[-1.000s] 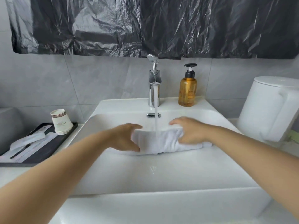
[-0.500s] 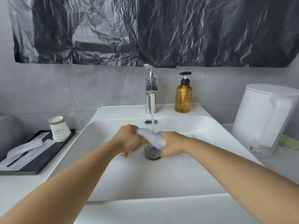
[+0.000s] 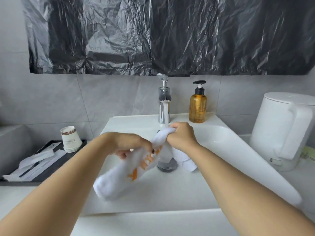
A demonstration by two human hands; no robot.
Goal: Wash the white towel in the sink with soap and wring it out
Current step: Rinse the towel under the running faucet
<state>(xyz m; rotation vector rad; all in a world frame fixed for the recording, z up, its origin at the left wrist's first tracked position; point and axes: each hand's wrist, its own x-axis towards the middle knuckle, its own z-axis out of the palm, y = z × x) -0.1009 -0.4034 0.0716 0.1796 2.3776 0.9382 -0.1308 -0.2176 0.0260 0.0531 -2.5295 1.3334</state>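
A white towel [image 3: 119, 178] with orange print hangs over the white sink [image 3: 238, 150], bunched between both hands. My left hand [image 3: 131, 145] grips its middle, and a long end droops toward me. My right hand [image 3: 181, 136] clutches the upper end just under the chrome tap [image 3: 164, 108], where water runs down to the drain [image 3: 167, 165]. A short end of the towel trails below my right wrist. An amber soap bottle [image 3: 197, 108] with a black pump stands on the sink's back ledge, right of the tap.
A black tray [image 3: 51, 167] with wrapped sachets and stacked paper cups [image 3: 70, 139] sits on the counter to the left. A white kettle [image 3: 283, 130] stands at the right. Black plastic sheeting [image 3: 170, 34] covers the wall above.
The towel was spread flat under the water between my hands. It is now gathered and lifted, with my right hand raised to the tap and my left hand pulled back.
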